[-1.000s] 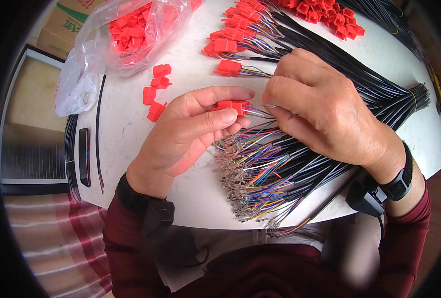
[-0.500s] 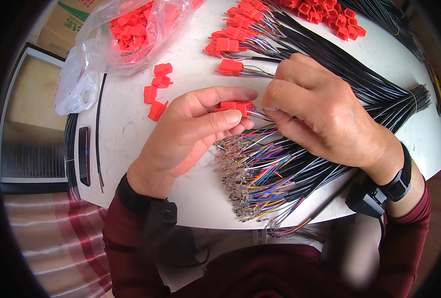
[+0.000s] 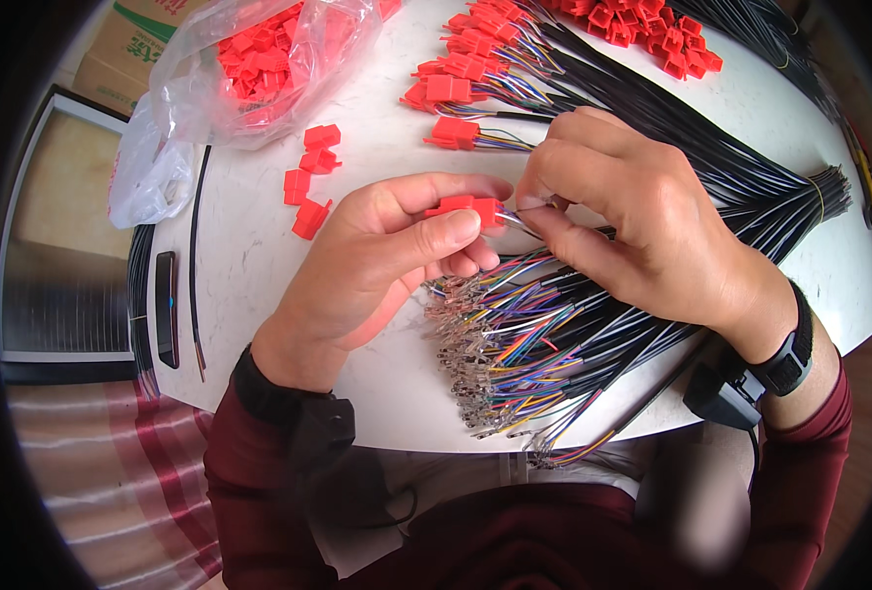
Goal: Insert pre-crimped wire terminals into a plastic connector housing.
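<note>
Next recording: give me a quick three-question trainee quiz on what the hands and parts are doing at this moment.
1. True or false: the left hand pinches a red connector housing.
2. Where do the loose red housings lie: A) left of the left hand, on the white table; B) on the floor; C) on the person's lap?
3. Fill in: the right hand brings a thin ____ to the housing.

Key
1. True; thumb and forefinger hold it.
2. A, below the clear plastic bag of housings.
3. Wire, from the wire bundle.
</note>
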Action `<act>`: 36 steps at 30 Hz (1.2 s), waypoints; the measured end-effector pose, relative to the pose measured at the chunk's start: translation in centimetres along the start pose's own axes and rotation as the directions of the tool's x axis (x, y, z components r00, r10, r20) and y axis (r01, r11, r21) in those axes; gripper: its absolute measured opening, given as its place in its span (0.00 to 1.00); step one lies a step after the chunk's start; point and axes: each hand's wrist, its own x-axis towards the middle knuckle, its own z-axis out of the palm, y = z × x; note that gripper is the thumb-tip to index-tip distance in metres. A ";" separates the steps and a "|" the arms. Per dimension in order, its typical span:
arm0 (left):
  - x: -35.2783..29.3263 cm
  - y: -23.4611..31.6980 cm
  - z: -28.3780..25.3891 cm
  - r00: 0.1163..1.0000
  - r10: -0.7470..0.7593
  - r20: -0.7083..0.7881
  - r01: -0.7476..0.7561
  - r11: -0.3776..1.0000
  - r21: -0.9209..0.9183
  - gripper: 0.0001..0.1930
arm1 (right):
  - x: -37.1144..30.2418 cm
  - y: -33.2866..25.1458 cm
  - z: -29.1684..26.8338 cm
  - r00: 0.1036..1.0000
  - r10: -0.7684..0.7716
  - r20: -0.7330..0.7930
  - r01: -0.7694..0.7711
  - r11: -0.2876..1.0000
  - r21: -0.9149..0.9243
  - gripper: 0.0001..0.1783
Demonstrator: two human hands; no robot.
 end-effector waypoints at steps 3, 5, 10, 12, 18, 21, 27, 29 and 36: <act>0.0 -0.1 -0.2 1.000 -0.007 0.000 0.007 1.000 0.004 0.19 | 0.0 0.0 -0.1 0.988 0.135 0.075 -0.143 0.984 0.111 0.06; 0.0 0.0 -0.1 1.000 -0.015 0.005 0.015 1.000 0.005 0.19 | -0.1 0.1 0.0 0.963 0.231 0.140 -0.251 0.956 0.153 0.05; 0.0 0.1 0.1 0.998 -0.050 -0.042 0.052 0.998 0.047 0.20 | 0.2 -0.1 -0.4 0.861 0.419 0.289 -0.493 0.829 0.264 0.05; -0.2 0.5 0.2 0.997 -0.049 -0.052 0.052 0.997 0.049 0.20 | 0.1 -0.1 -0.6 0.884 0.395 0.250 -0.454 0.852 0.261 0.04; -0.3 0.6 -0.1 0.996 -0.069 -0.052 0.071 0.996 0.055 0.18 | 0.0 0.3 -0.6 0.961 0.218 0.167 -0.250 0.948 0.197 0.04; -0.3 0.7 -0.3 0.997 -0.072 -0.032 0.074 0.996 0.047 0.18 | 0.2 0.2 -0.6 0.973 0.167 0.160 -0.192 0.968 0.158 0.04; -0.2 0.5 0.2 0.999 -0.047 -0.021 0.049 0.994 0.099 0.20 | 0.0 0.0 -0.2 0.960 0.209 0.184 -0.252 0.934 0.254 0.03; -0.2 0.6 0.3 0.999 -0.036 -0.022 0.039 0.991 0.128 0.20 | 0.1 -0.1 -0.2 0.960 0.207 0.189 -0.251 0.935 0.251 0.03; -0.4 0.8 0.2 0.998 0.039 -0.041 -0.034 0.992 0.119 0.21 | 0.1 -0.1 -0.1 0.937 0.305 0.171 -0.345 0.885 0.312 0.04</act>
